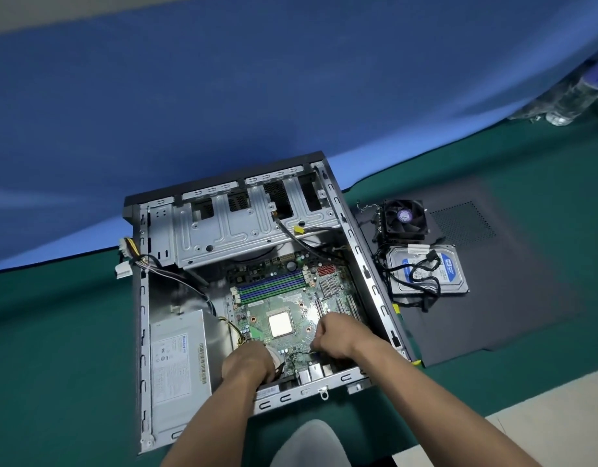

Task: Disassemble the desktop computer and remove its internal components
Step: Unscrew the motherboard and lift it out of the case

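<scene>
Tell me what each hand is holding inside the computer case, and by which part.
The left hand grips a round beige part at the board's near edge, around its top. The right hand has curled fingers low over the motherboard; what they pinch cannot be told.

1 head-worn wide-angle view looks steeply down, close over the open computer case (243, 281); edges seem warped.
</scene>
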A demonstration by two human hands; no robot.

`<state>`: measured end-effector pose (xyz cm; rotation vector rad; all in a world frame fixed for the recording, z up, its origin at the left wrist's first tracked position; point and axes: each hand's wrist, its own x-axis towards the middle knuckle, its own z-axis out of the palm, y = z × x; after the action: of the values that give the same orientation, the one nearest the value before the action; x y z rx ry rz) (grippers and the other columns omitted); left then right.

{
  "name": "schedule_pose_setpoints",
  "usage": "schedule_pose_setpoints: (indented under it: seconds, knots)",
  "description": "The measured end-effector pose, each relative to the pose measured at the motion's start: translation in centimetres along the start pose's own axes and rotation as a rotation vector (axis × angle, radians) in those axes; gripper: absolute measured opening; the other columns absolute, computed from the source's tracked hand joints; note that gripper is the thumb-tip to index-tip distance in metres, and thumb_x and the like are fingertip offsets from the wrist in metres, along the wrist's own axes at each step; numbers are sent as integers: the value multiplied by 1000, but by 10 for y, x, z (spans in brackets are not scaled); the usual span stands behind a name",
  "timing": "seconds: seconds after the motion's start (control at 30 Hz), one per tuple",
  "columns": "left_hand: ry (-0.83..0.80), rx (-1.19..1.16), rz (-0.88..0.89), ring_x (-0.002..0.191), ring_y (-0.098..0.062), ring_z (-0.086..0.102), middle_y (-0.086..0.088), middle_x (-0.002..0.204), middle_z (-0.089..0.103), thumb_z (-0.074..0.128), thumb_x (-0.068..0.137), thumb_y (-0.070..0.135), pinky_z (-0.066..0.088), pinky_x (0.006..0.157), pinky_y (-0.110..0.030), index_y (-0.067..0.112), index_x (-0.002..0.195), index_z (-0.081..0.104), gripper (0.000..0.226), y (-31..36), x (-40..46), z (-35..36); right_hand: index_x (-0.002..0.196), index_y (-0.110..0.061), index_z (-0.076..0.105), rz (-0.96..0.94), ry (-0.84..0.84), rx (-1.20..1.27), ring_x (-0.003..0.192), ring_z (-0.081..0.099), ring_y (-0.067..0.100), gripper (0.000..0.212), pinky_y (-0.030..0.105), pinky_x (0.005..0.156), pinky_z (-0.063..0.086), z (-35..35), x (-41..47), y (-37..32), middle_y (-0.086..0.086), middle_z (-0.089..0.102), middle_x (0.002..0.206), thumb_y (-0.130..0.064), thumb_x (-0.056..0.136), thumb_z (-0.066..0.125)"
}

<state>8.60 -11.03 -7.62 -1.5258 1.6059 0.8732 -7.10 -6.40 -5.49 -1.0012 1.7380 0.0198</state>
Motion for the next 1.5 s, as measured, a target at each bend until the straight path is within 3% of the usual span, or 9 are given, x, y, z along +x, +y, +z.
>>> schedule_pose_setpoints:
  seconds: [0.1, 0.27, 0.57, 0.77, 0.97, 1.13, 1.27, 1.4, 1.5]
  knots:
    - [27, 55, 12, 104, -20, 62, -6, 115, 65, 61, 83, 2, 51, 89, -31, 5, 111, 63, 29, -8, -6, 15, 83, -10, 61, 58, -19, 122, 72, 63, 17, 13, 33, 76, 57, 13, -3, 5, 6, 68, 88, -19, 91, 59]
    - [-1, 112, 40, 103, -20, 63, -7, 113, 66, 64, 80, 3, 51, 90, -32, 3, 113, 61, 33, -17, -7, 27, 114, -4, 61, 88, -172, -60, 75, 64, 13, 26, 28, 76, 55, 33, -5, 11, 5, 65, 92, -16, 92, 59]
    - [-38, 159, 89, 94, -18, 65, -7, 104, 68, 62, 77, 0, 52, 82, -29, 3, 97, 69, 21, -16, -8, 22, 95, -6, 65, 71, -190, -50, 90, 67, 15, 18, 25, 77, 51, 33, 1, 15, 6, 67, 92, -23, 91, 60]
    - [-41, 183, 67, 95, -19, 62, -4, 105, 66, 58, 84, 9, 49, 83, -32, 8, 99, 65, 16, -14, -5, 24, 102, -5, 65, 33, -194, -126, 94, 67, 18, 20, 25, 75, 50, 32, -2, 12, 8, 68, 100, -20, 93, 57]
    - [-2, -4, -49, 82, -15, 58, 2, 89, 61, 51, 92, 26, 47, 80, -26, 12, 94, 62, 18, -12, 3, 38, 98, -23, 60, -335, 48, -312, 65, 51, 6, 26, 24, 71, 39, 33, -37, -4, -11, 55, 72, -40, 98, 42]
    - [-71, -13, -58, 84, -17, 57, 0, 89, 57, 51, 91, 26, 44, 80, -28, 15, 87, 56, 13, -11, 6, 34, 83, -17, 57, -310, 179, -449, 63, 54, 13, 51, 27, 63, 37, 31, -58, 2, -4, 58, 70, -54, 97, 26]
    - [-74, 54, -123, 80, -14, 52, 1, 88, 53, 48, 92, 28, 42, 76, -29, 16, 82, 51, 15, -7, 2, 30, 74, -20, 52, -347, 314, -449, 47, 41, 7, 51, 25, 45, 27, 36, -65, 4, -7, 48, 57, -50, 98, 19]
    - [-117, 123, -166, 76, -8, 55, 7, 86, 56, 48, 91, 27, 46, 74, -25, 18, 88, 57, 14, 3, -2, 32, 72, -22, 45, -422, 421, -449, 43, 35, 6, 39, 24, 42, 22, 38, -68, 6, -8, 40, 54, -39, 99, 23]
    - [-152, 138, -200, 91, -9, 61, 6, 100, 63, 49, 92, 32, 50, 79, -24, 19, 104, 63, 23, 11, -7, 33, 72, -21, 44, -455, 454, -446, 43, 33, 4, 35, 23, 42, 19, 39, -68, 7, -8, 38, 54, -35, 98, 25]
